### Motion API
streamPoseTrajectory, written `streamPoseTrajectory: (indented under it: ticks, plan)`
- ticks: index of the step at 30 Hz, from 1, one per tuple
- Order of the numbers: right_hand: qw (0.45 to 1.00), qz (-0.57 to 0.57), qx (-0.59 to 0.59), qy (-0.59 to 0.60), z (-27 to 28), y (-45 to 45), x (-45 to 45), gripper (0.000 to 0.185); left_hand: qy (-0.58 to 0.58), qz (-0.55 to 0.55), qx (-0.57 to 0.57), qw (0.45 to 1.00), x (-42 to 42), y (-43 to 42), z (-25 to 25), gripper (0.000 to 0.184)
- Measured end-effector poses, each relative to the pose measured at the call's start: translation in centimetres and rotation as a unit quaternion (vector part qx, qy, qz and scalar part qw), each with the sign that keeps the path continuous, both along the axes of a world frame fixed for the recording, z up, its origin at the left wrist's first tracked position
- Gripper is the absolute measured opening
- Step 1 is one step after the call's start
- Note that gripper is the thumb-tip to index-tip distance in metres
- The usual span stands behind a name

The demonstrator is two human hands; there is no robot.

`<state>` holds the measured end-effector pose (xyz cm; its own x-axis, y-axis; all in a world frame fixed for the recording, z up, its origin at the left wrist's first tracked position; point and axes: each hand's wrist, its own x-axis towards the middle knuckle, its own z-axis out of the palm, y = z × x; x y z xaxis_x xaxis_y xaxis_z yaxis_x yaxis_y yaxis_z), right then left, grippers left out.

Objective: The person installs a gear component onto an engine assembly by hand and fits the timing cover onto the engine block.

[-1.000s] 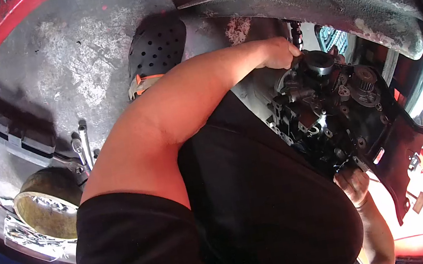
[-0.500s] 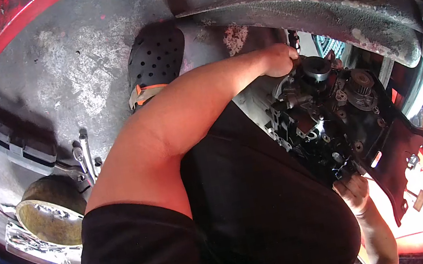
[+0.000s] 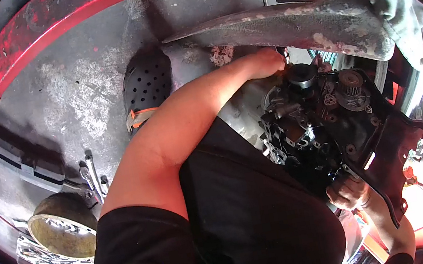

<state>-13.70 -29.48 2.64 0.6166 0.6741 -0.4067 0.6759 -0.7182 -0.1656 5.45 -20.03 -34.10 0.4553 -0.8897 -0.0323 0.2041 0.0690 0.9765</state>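
Observation:
An engine block point(image 3: 299, 123) with dark, greasy metal parts lies to the right of my body. It carries a round metal collar point(image 3: 302, 76), a toothed pulley point(image 3: 351, 82) and a wide black cover plate point(image 3: 385, 146). My left hand point(image 3: 266, 62) is closed at the block's upper edge, beside the collar; what its fingers hold is hidden. Down at the lower edge, my right hand point(image 3: 348, 192) has its fingers curled by the end of the plate. A small shiny metal piece shows near those fingers, too unclear to name.
A long dark curved panel point(image 3: 294, 25) lies beyond the engine, with a grey rag point(image 3: 404, 18) at its right end. A red curved bar point(image 3: 93, 12) crosses the top. Wrenches point(image 3: 91, 176) and a round bowl-like container point(image 3: 59, 203) sit at left, near my shoe point(image 3: 148, 78).
The view has shifted, so the engine sits a little lower and further left. My right hand now shows more of its back and knuckles at the lower edge. My left hand stays by the collar.

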Motion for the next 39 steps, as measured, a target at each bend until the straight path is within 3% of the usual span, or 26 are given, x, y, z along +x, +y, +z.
streamPoseTrajectory:
  ticks: [2,4,7,22,24,26,27,28,30,31,33,34,36,37,39]
  plan:
    - [1.0,0.006,0.007,-0.004,-0.2,-0.2,0.0,0.02,0.032,-0.037,0.019,0.999,1.0,0.1,0.5,0.029]
    - [1.0,0.01,0.013,-0.007,-0.3,-0.3,0.0,0.02,0.224,-0.071,0.086,0.968,0.9,1.4,2.2,0.027]
    - [1.0,0.017,0.018,-0.013,-0.4,-0.5,0.0,0.02,0.282,-0.115,0.045,0.951,1.2,1.2,1.5,0.025]
    - [0.991,0.101,0.064,-0.06,-0.6,-1.7,-0.5,0.023,0.339,-0.067,0.074,0.935,0.9,1.0,2.9,0.014]
    - [0.992,0.099,0.056,-0.061,-0.4,-2.3,-1.1,0.022,0.309,-0.075,0.093,0.944,1.2,0.3,2.6,0.016]
    - [0.985,0.149,0.076,-0.039,-0.6,-2.3,-0.1,0.024,0.25,0.029,0.074,0.965,1.4,-0.2,3.1,0.025]
    - [0.981,0.148,0.121,-0.033,-1.2,-2.8,-0.2,0.026,0.083,0.112,0.113,0.984,2.2,0.1,5.8,0.037]
    - [0.983,0.137,0.115,-0.039,-1.2,-2.9,0.2,0.026,0.031,0.146,0.122,0.981,2.8,-0.6,7.1,0.045]
    - [0.935,0.327,0.08,-0.114,-1.1,-2.9,0.9,0.025,-0.013,0.197,0.134,0.971,4.2,-1.6,10.8,0.057]
    - [0.938,0.32,0.08,-0.11,-1.2,-3.2,0.6,0.026,-0.004,0.212,0.132,0.968,5.0,-1.9,13.2,0.06]
    - [0.934,0.332,0.046,-0.124,-1.1,-3.7,-0.6,0.024,0.072,0.248,0.027,0.966,5.7,-3.5,13.5,0.062]
    - [0.925,0.353,0.021,-0.14,-1.1,-3.8,-1.1,0.022,0.045,0.341,0.06,0.937,4.0,-5.3,12.3,0.062]
    - [0.902,0.393,-0.028,-0.177,-1.0,-3.5,-1.7,0.019,0.054,0.233,0.125,0.963,0.9,-7.0,8.7,0.061]
    - [0.885,0.416,-0.059,-0.201,-1.2,-3.8,-1.7,0.017,-0.1,0.34,0.148,0.923,0.2,-8.5,6.5,0.06]
    - [0.865,0.441,-0.083,-0.226,-1.4,-4.1,-2.2,0.016,-0.102,0.311,0.148,0.933,0.4,-7.1,7.6,0.061]
